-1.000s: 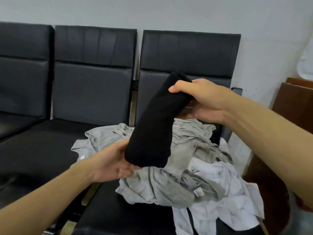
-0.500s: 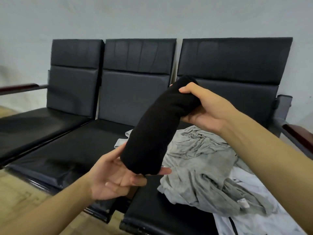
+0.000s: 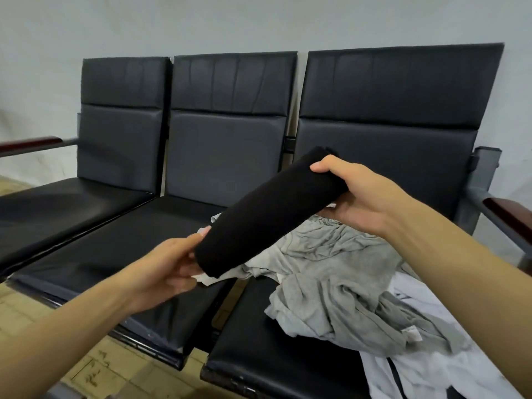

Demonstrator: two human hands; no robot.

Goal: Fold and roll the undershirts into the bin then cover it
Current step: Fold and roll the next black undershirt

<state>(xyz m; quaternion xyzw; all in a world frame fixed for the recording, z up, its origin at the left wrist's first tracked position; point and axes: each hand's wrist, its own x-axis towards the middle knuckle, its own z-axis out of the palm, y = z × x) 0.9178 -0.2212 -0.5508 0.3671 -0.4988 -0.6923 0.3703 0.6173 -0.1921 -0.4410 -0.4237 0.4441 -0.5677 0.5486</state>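
Observation:
A rolled black undershirt (image 3: 267, 217) hangs in the air above the seats, slanting from lower left to upper right. My right hand (image 3: 357, 194) grips its upper end, thumb on top. Around the lower end my left hand (image 3: 169, 263) curls, fingers under the roll. Below lies a crumpled pile of grey undershirts (image 3: 345, 283) on the right seat, with white undershirts (image 3: 426, 367) at the pile's right and front. No bin is in view.
A row of three black padded seats (image 3: 121, 249) stands against a pale wall. Wooden armrests sit at the far left (image 3: 31, 144) and far right (image 3: 509, 208). Tiled floor (image 3: 95, 372) shows in front of the seats.
The view has swung left, bringing all three seats into sight. The black roll has tipped from nearly upright toward a flatter slant, still held at both ends.

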